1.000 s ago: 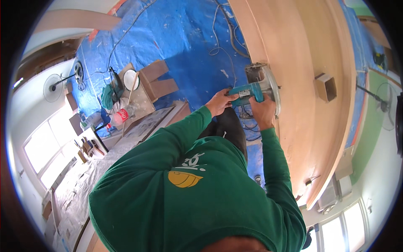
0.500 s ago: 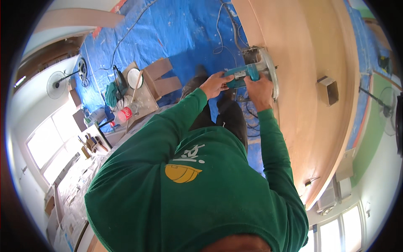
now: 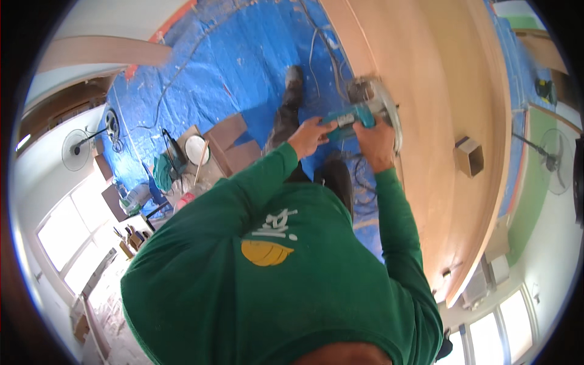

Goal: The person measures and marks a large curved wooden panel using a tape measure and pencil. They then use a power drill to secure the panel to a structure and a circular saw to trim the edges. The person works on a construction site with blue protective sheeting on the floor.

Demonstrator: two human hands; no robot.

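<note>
A teal circular saw with a grey metal guard and base rests at the left edge of a large wooden panel. My right hand is closed around the saw's handle. At the left end of the teal body, my left hand is closed with its fingers against the housing. The blade is hidden beneath the saw. A short hollow wooden block stands on the panel, to the right of the saw.
Blue tarp covers the floor, with dark cables near the panel's edge. Wood offcuts, a round white container and a dark power tool lie at the left. Fans stand on both sides.
One leg has stepped forward onto the tarp. Both hands still hold the saw, which stays near the panel's left edge; the whole view has shifted slightly.
</note>
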